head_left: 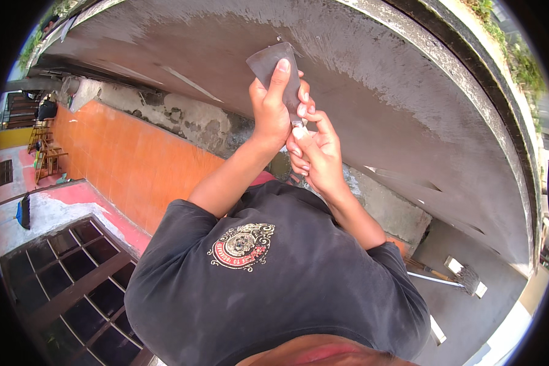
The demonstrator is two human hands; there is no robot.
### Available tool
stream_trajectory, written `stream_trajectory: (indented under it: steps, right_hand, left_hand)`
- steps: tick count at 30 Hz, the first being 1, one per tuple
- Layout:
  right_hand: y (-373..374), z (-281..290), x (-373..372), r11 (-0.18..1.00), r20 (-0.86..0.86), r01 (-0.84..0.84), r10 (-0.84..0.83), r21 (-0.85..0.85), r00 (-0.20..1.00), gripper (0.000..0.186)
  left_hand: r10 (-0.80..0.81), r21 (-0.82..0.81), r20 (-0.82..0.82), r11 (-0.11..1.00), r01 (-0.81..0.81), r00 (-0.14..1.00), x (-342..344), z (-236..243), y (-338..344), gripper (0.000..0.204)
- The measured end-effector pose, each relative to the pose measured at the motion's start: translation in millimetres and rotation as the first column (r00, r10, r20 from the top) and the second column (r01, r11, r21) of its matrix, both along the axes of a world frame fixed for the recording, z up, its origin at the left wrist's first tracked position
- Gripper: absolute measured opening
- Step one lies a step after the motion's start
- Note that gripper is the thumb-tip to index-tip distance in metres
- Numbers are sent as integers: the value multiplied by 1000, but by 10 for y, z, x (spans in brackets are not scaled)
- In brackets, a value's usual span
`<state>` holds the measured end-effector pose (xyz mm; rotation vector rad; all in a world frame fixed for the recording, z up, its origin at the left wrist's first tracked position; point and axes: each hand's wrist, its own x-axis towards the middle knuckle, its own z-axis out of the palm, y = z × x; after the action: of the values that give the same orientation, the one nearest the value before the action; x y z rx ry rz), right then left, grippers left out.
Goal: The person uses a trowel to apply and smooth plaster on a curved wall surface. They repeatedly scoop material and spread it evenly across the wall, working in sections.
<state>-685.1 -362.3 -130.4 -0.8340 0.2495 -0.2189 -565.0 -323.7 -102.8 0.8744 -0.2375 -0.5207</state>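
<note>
Head view shows both hands wrapped tight on a putty knife (279, 72), left hand (273, 110) along the blade, right hand (316, 152) gripping the handle. Its blade presses the wet grey ceiling (378, 91); tilted too steeply, I reckon a corner could gouge the fresh skim.

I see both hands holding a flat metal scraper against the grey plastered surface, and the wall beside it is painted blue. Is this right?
Not quite. In the head view, both hands, left hand and right hand, do hold the flat metal scraper against the grey plastered surface, but the wall beside it is orange, not blue.
</note>
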Motion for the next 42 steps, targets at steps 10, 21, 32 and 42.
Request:
stream_trajectory:
  steps: [10, 21, 32, 42]
  right_hand:
    - [0, 49, -3, 999, -11, 44, -44, -1, 999, 27]
    - [18, 31, -39, 1000, -21, 22, -21, 19, 1000, 29]
    - [17, 53, -73, 994, -11, 10, -9, 112, 1000, 27]
    - [-24, 53, 27, 998, 11, 54, -54, -8, 998, 28]
  left_hand:
    - [-33, -14, -61, 999, 32, 998, 1, 19, -7, 38]
    - [-54, 93, -65, 994, 60, 996, -34, 21, 1, 37]
    - [-45, 36, -90, 998, 48, 995, -45, -10, 21, 35]
    - [-4, -51, 16, 999, 5, 1000, 3, 60, -38, 39]
